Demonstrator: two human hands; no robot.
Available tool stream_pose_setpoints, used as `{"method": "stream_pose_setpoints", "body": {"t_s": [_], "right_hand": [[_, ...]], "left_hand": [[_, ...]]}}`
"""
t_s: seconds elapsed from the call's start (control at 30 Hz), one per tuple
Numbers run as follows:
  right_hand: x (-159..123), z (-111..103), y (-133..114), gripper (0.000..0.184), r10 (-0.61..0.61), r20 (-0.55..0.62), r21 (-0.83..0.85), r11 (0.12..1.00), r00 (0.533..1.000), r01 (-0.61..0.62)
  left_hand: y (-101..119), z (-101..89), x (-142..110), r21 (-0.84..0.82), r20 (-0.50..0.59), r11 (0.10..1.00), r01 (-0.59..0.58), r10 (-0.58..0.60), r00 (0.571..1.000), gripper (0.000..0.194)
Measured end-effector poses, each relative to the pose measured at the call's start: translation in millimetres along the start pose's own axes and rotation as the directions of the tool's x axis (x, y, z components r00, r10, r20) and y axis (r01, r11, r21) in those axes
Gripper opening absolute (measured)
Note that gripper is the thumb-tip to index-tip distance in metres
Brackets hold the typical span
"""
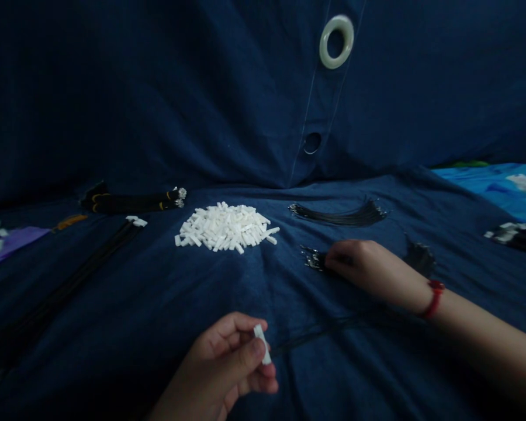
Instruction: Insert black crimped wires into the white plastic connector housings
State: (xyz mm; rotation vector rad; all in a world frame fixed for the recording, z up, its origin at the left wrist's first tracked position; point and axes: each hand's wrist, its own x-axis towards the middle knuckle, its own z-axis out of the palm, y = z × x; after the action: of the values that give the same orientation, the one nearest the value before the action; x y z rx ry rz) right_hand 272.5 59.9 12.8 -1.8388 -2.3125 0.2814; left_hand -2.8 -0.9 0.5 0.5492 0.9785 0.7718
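In the near middle, my left hand (228, 368) pinches a small white plastic connector housing (262, 345) between thumb and fingers. Thin black wires (315, 334) trail to the right from beside it. My right hand (359, 266), a red band on its wrist, is closed over a bundle of black wires with bare metal terminals (313, 257) at its left end. The far end of that bundle (421, 257) shows behind the wrist. My right fingertips are partly hidden, so how many wires they grip is unclear. A heap of white connector housings (225, 227) lies beyond my hands.
Another loose bunch of black wires (342, 213) lies beyond my right hand. A tied black wire bundle (134, 202) is at back left, near wires with white connectors (109, 245). More connectored wires (519, 234) lie far right. Dark blue cloth (228, 286) covers the surface.
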Motion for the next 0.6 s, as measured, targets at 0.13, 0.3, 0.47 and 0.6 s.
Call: {"method": "stream_pose_setpoints", "body": {"t_s": [0.13,0.3,0.47,0.6], "right_hand": [[2,-3,7,0.015,0.038,0.032,-0.001,0.999,0.999,-0.038],[0,-5,9,0.015,0.032,0.047,-0.039,0.999,0.998,-0.030],[-1,-1,12,0.013,0.000,0.009,-0.063,0.998,1.000,0.001],[2,-5,13,0.015,-0.059,-0.151,-0.020,0.998,0.987,0.056]], "left_hand": [[-1,-0.3,0,0.009,0.014,1.000,-0.006,0.006,1.000,0.029],[-2,0.3,-3,0.011,0.025,1.000,-0.005,0.004,1.000,0.028],[-1,1.4,-3,0.005,0.036,1.000,-0.003,0.002,0.999,0.029],[-1,2.1,-1,-0.013,0.046,1.000,-0.002,0.002,0.999,0.031]]}}
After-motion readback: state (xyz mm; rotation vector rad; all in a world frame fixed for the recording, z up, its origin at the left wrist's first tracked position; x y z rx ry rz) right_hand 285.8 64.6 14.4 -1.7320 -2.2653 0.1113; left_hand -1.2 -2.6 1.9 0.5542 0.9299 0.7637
